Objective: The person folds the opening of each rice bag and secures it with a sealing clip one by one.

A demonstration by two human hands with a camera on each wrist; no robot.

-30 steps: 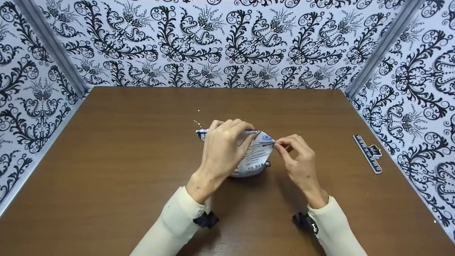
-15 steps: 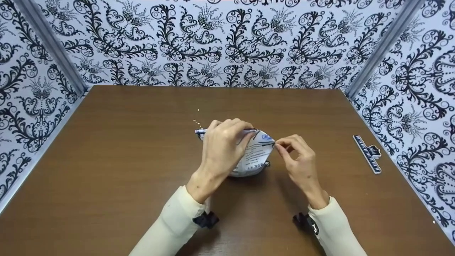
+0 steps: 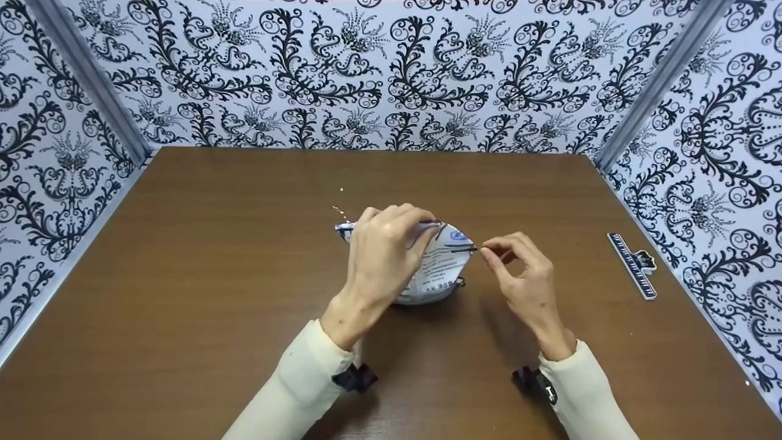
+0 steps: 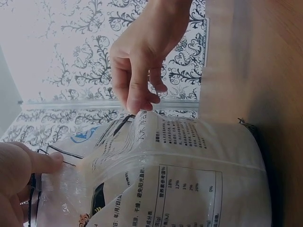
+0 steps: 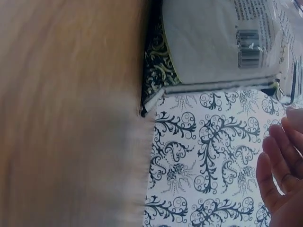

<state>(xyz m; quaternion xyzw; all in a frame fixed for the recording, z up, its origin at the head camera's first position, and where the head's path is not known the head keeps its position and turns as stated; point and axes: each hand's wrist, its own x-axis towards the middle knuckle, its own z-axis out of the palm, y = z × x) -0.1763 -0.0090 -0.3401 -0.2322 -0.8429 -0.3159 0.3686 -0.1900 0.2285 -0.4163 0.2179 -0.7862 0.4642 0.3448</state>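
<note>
A white printed pouch [image 3: 441,269] stands upright at the middle of the brown table [image 3: 183,275]. My left hand [image 3: 400,226] is curled over its top edge and grips it; in the left wrist view a left finger [image 4: 33,163] presses on the clear upper part of the pouch [image 4: 189,161]. My right hand [image 3: 489,252] hovers just right of the pouch's right top corner, with its fingers loosely bent and nothing between them. In the right wrist view the right fingers [image 5: 279,161] are relaxed, a little apart from the pouch [image 5: 213,42].
A long bag clip [image 3: 632,264] with a ruler print lies near the table's right edge. A few small pale grains [image 3: 339,211] lie just beyond the pouch. Black-and-white patterned walls [image 3: 391,73] close in the table on three sides.
My right hand has slid slightly to the right, off the pouch's top corner that it was pinching. The left hand and the pouch have stayed put.
</note>
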